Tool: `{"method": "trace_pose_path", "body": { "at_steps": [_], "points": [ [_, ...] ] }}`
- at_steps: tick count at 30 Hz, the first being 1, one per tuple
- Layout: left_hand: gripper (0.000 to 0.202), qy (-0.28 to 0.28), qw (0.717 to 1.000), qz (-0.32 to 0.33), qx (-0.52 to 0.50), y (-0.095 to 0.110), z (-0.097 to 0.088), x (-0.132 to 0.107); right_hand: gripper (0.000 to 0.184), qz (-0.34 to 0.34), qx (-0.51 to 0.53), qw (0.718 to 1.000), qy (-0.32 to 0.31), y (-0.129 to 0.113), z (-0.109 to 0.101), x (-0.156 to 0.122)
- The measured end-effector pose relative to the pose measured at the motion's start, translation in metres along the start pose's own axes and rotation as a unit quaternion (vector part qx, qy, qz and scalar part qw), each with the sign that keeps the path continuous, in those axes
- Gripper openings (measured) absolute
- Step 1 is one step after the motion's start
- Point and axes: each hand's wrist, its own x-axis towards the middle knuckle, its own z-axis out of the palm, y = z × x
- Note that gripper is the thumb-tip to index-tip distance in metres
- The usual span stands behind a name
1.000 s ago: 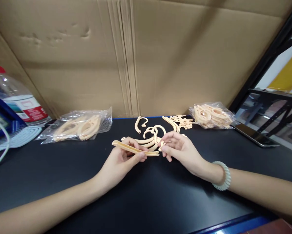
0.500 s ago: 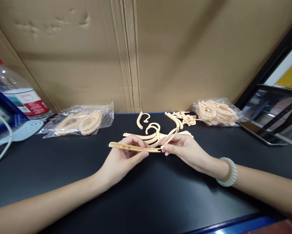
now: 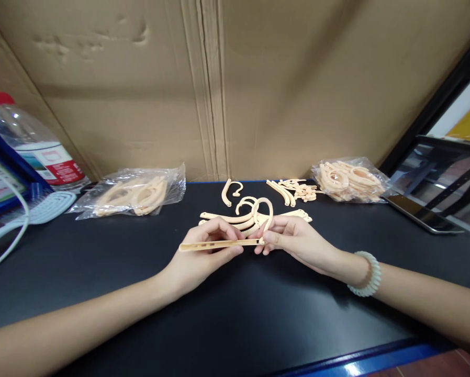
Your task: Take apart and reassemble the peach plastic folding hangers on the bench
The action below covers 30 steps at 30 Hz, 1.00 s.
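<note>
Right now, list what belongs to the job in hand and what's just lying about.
In the job:
beige bar, in the left hand
beige hook, in the right hand
probably the loose curved pieces and bagged pieces

Seemingly lying about:
brush
bottle

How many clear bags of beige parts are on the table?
2: a left bag near the brush, and a right bag beside some loose parts. No others show.
</note>
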Motion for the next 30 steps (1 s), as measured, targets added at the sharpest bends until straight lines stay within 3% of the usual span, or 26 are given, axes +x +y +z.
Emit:
{"method": "trace_pose_path", "body": {
  "at_steps": [14,30],
  "points": [
    [0.013,-0.038,0.998,0.019,-0.04,-0.002,0.0,-0.001,0.023,-0.009,-0.045,0.999,0.026,-0.003,0.005,-0.001],
    [0.017,-0.021,0.999,0.032,0.022,0.004,0.003,-0.002,0.029,-0.027,-0.041,0.997,0.058,0.0,0.011,-0.002]
  ]
}}
